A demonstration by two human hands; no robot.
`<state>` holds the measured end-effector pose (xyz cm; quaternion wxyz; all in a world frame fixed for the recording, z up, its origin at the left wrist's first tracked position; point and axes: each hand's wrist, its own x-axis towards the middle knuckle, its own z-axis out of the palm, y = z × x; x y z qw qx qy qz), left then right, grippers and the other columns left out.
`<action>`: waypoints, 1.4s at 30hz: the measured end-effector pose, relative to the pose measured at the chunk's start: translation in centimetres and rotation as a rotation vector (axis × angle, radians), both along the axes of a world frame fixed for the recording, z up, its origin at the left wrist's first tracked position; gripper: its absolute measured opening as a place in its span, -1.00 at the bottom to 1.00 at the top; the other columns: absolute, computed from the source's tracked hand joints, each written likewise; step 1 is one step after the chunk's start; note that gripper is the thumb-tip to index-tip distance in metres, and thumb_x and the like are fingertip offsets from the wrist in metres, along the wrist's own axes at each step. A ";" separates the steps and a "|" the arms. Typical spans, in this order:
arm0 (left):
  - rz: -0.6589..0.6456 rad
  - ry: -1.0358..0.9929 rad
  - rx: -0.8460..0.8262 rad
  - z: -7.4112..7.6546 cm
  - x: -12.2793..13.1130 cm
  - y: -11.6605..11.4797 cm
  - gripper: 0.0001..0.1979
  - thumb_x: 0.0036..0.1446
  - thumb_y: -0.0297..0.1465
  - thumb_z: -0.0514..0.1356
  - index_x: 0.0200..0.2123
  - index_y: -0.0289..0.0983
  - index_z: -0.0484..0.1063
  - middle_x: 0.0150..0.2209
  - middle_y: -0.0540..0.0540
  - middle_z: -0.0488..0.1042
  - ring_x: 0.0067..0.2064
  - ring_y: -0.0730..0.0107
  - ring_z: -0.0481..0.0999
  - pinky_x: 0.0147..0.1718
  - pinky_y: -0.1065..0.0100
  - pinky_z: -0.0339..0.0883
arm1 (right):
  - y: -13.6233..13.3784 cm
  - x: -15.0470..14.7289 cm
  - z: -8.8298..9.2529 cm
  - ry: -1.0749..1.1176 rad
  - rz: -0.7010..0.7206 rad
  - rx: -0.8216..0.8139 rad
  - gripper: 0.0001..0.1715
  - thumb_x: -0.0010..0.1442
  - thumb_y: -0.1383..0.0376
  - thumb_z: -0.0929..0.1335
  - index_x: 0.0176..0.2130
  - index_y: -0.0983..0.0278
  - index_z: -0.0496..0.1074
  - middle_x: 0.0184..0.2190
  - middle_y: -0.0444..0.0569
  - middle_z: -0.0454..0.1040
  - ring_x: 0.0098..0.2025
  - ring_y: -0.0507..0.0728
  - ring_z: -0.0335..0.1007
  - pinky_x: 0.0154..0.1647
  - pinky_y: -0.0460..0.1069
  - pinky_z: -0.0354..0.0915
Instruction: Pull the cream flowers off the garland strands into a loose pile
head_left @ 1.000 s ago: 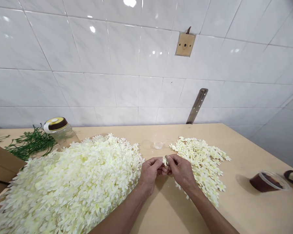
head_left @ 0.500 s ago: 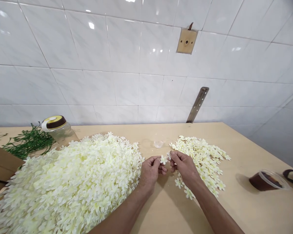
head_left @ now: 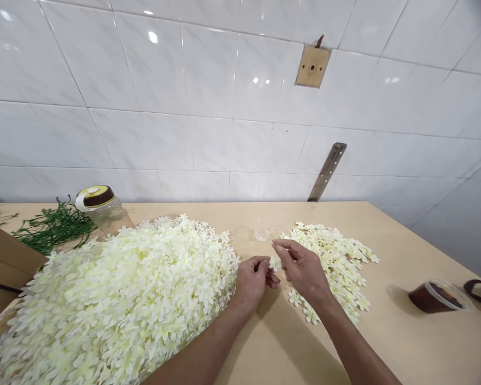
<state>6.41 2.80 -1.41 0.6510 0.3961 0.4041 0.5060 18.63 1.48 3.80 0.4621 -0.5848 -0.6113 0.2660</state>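
Observation:
Between the thumb and fingers of my left hand [head_left: 250, 280] is one small white artificial flower [head_left: 274, 263]. My right hand [head_left: 304, 270] is just to the right and slightly higher, its thumb and forefinger pinched together; whatever they hold, if anything, is too small to make out. A small clear plastic cup [head_left: 262, 234] stands behind the hands. A large heap of cream-white flowers [head_left: 136, 299] lies left of my left hand. Beside and partly behind my right hand spreads a smaller, flatter pile of similar flowers [head_left: 340, 256].
A clear jar with a brown and yellow lid [head_left: 98, 197] and green plastic stems [head_left: 52, 227] stand behind the heap, near a cardboard box [head_left: 8, 262]. On the right is a cup of dark liquid [head_left: 435, 297]. A metal bracket [head_left: 327, 171] rises against the tiled wall.
My right hand has lifted slightly away from the flower toward the small cup. The flower stays in my left hand. The whole view has shifted a little.

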 end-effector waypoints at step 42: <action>0.013 -0.098 -0.031 -0.1 -0.3 0.3 -0.62 -0.03 -0.11 0.34 -0.47 -0.37 0.48 -0.58 -0.10 0.50 -0.59 0.50 0.40 -0.51 0.43 0.32 | 0.0 0.7 -3.2 -0.183 -0.112 0.001 -0.58 0.22 0.00 0.30 -0.42 0.24 0.51 -0.55 -0.06 0.52 -0.55 0.10 0.43 -0.50 -0.06 0.32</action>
